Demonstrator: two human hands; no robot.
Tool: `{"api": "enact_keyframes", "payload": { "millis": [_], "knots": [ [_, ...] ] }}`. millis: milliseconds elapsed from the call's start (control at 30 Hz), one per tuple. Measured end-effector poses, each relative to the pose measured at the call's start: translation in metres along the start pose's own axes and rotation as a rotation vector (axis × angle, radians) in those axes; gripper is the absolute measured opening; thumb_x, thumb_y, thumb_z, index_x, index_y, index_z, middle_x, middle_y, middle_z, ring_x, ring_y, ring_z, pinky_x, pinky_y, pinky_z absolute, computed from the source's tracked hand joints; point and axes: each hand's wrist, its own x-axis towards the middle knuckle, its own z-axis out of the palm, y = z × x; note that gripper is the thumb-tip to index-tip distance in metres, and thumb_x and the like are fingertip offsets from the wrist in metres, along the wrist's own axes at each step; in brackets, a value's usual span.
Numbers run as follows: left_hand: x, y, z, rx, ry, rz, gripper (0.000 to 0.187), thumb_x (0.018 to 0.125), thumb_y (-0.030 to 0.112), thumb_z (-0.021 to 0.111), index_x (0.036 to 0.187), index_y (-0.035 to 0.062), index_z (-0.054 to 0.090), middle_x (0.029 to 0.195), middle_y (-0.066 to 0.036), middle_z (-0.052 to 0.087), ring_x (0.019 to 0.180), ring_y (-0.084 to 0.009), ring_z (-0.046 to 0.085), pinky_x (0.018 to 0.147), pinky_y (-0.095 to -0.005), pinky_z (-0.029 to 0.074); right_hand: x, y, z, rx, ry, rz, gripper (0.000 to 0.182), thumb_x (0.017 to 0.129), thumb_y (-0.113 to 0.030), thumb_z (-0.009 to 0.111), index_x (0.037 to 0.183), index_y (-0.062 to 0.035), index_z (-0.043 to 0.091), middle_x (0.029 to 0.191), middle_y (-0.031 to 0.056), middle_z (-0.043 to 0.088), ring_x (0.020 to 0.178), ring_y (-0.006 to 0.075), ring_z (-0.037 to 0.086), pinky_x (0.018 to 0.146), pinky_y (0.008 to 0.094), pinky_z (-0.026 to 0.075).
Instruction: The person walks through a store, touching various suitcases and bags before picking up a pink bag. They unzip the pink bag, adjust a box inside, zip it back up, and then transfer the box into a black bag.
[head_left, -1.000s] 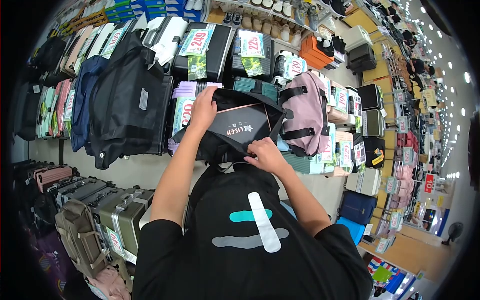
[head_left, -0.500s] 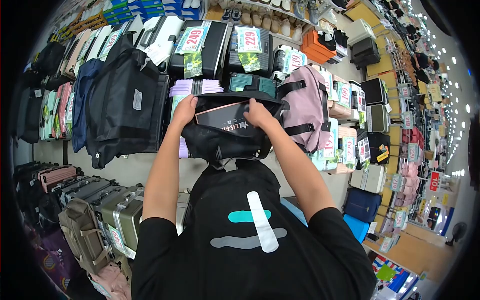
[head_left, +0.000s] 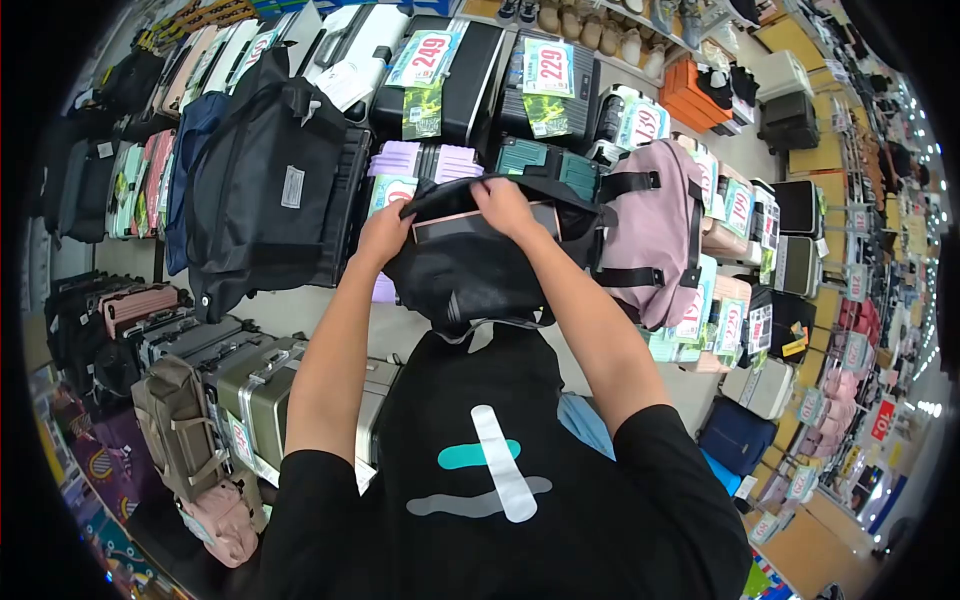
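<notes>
A black bag (head_left: 465, 275) sits in front of me, its mouth partly gaping. My left hand (head_left: 385, 234) is closed on the left end of the opening. At the far rim, my right hand (head_left: 504, 207) pinches the fabric with thumb and fingers. Inside lies a dark flat box (head_left: 440, 229) with a pinkish edge; my right hand and the near side of the bag cover most of it. A pink duffel bag (head_left: 648, 235) stands close on the right, and a large black bag (head_left: 265, 195) is on the left.
Behind the bag stand a lilac suitcase (head_left: 425, 160), a teal suitcase (head_left: 545, 165) and black suitcases (head_left: 455, 75) with price tags. Olive suitcases (head_left: 265, 385) and a taupe backpack (head_left: 180, 425) are at lower left. Shelves of goods (head_left: 850, 250) line the right.
My right hand has moved left along the far rim. The opening has narrowed, and less of the box and its lettering shows. The view has shifted, so the surroundings sit further right.
</notes>
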Motion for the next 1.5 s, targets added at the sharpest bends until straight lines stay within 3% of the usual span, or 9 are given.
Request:
{"api": "enact_keyframes", "payload": {
  "millis": [133, 267, 433, 767, 1000, 1133, 1333, 1400, 1500],
  "knots": [
    [0.016, -0.011, 0.003, 0.04, -0.02, -0.051, 0.034, 0.096, 0.028, 0.056, 0.117, 0.0027, 0.064, 0.099, -0.028, 0.067, 0.099, -0.0451, 0.062, 0.086, -0.0488, 0.05, 0.005, 0.001, 0.025, 0.026, 0.149, -0.096, 0.032, 0.094, -0.029, 0.056, 0.095, 0.0005, 0.07, 0.09, 0.0267, 0.067, 0.089, 0.0452, 0.063, 0.079, 0.0498, 0.05],
    [0.017, -0.014, 0.006, -0.091, -0.008, -0.197, 0.034, 0.096, 0.03, 0.053, 0.111, 0.0041, 0.068, 0.104, -0.027, 0.067, 0.101, -0.0449, 0.062, 0.087, -0.0489, 0.049, 0.004, 0.005, 0.062, -0.15, -0.094, -0.212, 0.03, 0.086, -0.033, 0.064, 0.096, -0.0055, 0.071, 0.094, 0.0181, 0.07, 0.088, 0.0363, 0.067, 0.081, 0.0436, 0.053],
    [0.016, -0.006, 0.005, -0.117, -0.01, -0.268, 0.035, 0.095, 0.031, 0.054, 0.112, 0.0048, 0.068, 0.105, -0.027, 0.067, 0.102, -0.0444, 0.062, 0.088, -0.0483, 0.049, -0.003, -0.021, 0.08, -0.254, -0.222, -0.012, 0.041, 0.075, -0.049, 0.075, 0.092, -0.0113, 0.076, 0.093, 0.0124, 0.073, 0.092, 0.0306, 0.068, 0.089, 0.0432, 0.047],
    [0.009, -0.006, 0.0, -0.143, -0.055, -0.243, 0.043, 0.085, 0.04, 0.067, 0.106, 0.0015, 0.068, 0.1, -0.025, 0.069, 0.097, -0.0408, 0.066, 0.084, -0.0449, 0.051, 0.003, -0.02, 0.089, -0.173, -0.21, 0.145, 0.032, 0.079, -0.045, 0.072, 0.095, -0.0186, 0.078, 0.095, 0.0092, 0.074, 0.097, 0.0277, 0.067, 0.099, 0.0411, 0.038],
    [0.007, -0.005, 0.001, -0.049, -0.052, -0.254, 0.037, 0.08, 0.031, 0.076, 0.107, 0.0084, 0.068, 0.1, -0.019, 0.071, 0.097, -0.0366, 0.067, 0.083, -0.045, 0.052, 0.002, -0.004, 0.09, -0.157, -0.058, 0.007, 0.03, 0.086, -0.035, 0.065, 0.104, -0.0115, 0.072, 0.103, 0.0154, 0.071, 0.099, 0.0349, 0.065, 0.094, 0.0477, 0.045],
    [0.008, -0.004, 0.005, -0.004, -0.045, -0.293, 0.037, 0.082, 0.031, 0.075, 0.11, 0.0086, 0.067, 0.103, -0.018, 0.071, 0.1, -0.036, 0.067, 0.085, -0.0454, 0.052, 0.006, 0.0, 0.06, -0.436, -0.107, -0.055, 0.042, 0.093, -0.042, 0.058, 0.116, -0.0078, 0.067, 0.117, 0.0207, 0.066, 0.106, 0.0406, 0.063, 0.094, 0.0471, 0.048],
    [0.013, 0.004, 0.001, 0.062, -0.066, -0.334, 0.036, 0.083, 0.029, 0.075, 0.11, 0.0071, 0.067, 0.105, -0.018, 0.071, 0.102, -0.0353, 0.067, 0.086, -0.0454, 0.052, 0.002, 0.054, 0.0, -0.638, 0.135, -0.007, 0.038, 0.093, -0.039, 0.058, 0.111, -0.0071, 0.069, 0.112, 0.0214, 0.067, 0.106, 0.0404, 0.063, 0.092, 0.0488, 0.049],
    [0.011, 0.005, 0.0, 0.061, -0.038, -0.324, 0.035, 0.084, 0.029, 0.074, 0.111, 0.007, 0.067, 0.105, -0.017, 0.071, 0.103, -0.0353, 0.067, 0.086, -0.0454, 0.052, -0.003, 0.07, -0.02, -0.71, 0.118, 0.088, 0.031, 0.088, -0.03, 0.061, 0.095, -0.0029, 0.073, 0.095, 0.0222, 0.07, 0.09, 0.0411, 0.068, 0.081, 0.0489, 0.053],
    [0.011, 0.01, 0.0, 0.049, -0.02, -0.281, 0.035, 0.084, 0.027, 0.074, 0.112, 0.0073, 0.067, 0.104, -0.017, 0.071, 0.103, -0.0345, 0.066, 0.086, -0.0451, 0.052, -0.011, 0.073, -0.032, -0.797, 0.259, -0.06, 0.027, 0.087, -0.026, 0.06, 0.085, -0.0022, 0.073, 0.091, 0.0225, 0.07, 0.086, 0.0402, 0.069, 0.078, 0.0481, 0.055]
  ]
}}
